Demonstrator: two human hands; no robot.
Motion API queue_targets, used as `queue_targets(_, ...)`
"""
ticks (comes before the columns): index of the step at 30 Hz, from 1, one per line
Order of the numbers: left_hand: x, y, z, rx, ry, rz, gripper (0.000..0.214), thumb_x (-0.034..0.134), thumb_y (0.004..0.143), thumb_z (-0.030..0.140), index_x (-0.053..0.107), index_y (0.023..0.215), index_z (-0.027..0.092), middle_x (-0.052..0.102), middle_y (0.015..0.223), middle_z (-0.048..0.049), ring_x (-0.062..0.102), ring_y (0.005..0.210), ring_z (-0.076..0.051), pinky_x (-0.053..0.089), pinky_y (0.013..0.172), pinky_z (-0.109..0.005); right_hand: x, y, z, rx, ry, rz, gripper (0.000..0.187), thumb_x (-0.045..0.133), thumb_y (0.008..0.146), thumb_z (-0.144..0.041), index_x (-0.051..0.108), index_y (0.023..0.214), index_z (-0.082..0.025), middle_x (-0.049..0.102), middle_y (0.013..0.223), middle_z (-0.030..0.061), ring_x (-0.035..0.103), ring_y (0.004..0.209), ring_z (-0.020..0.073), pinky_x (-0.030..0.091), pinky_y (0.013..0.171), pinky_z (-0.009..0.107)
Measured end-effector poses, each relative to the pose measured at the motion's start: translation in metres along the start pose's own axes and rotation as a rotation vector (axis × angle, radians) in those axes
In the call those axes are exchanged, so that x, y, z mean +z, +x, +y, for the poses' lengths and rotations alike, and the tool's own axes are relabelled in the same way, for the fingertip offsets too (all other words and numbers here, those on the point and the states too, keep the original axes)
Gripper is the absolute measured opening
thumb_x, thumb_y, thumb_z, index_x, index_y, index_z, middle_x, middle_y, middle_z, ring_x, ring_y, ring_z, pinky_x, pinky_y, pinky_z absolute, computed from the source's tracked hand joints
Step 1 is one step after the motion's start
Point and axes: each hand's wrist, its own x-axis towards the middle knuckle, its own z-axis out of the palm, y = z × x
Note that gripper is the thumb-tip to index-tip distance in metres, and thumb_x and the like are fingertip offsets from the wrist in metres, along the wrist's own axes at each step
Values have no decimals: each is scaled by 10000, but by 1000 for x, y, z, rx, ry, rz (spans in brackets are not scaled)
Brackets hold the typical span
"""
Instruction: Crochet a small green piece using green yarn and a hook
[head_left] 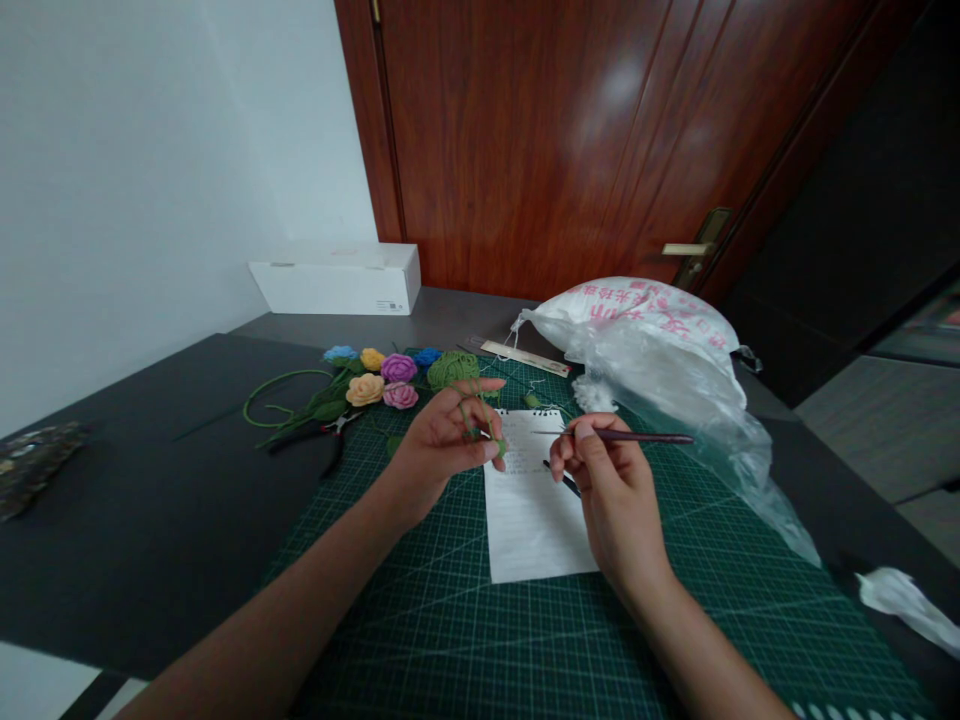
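My left hand [450, 437] hovers above the green cutting mat [465, 620], its thumb and fingers pinched on a small piece of green crochet work [499, 447], with green yarn [469, 398] looped over the index finger. My right hand [604, 480] is closed on a thin dark crochet hook [637, 436], whose tip points left toward the green piece. Under both hands lies a white notepad [529, 515] with a pen [568, 482] on it. The yarn runs back to a green yarn ball [452, 368].
Crocheted flowers [382, 378] in several colours lie with green wire [279, 395] and pliers [330, 435] at the mat's far left. A white plastic bag [660, 350] sits to the right, a ruler [525, 357] behind, a white box [341, 280] by the wall.
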Motion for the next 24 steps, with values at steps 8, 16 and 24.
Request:
queue_targets(8,6,-3,0,-40,-67,-37,592,792,772,53,602,1319,175,690,856,-9,663,732,-167,608,673,-329,7,-8,0,1,2,-126,229,663,977,-403,585,861,-222,671,696,-33,680,670,150,547,699,317)
queue_targets(16,8,-6,1,-69,-112,-46,598,820,764,58,620,1316,171,717,845,-11,669,748,-154,541,713,-289,12,-14,2,-40,-80,-174,243,582,1025,-412,548,870,-228,767,717,2,743,669,177,597,726,360)
queue_targets(24,11,-7,4,-71,-129,-45,593,806,764,37,611,1310,163,721,840,-7,670,718,-145,543,696,-284,11,-14,2,-25,-62,-172,262,594,1014,-435,533,863,-230,762,699,2,762,694,194,612,713,374)
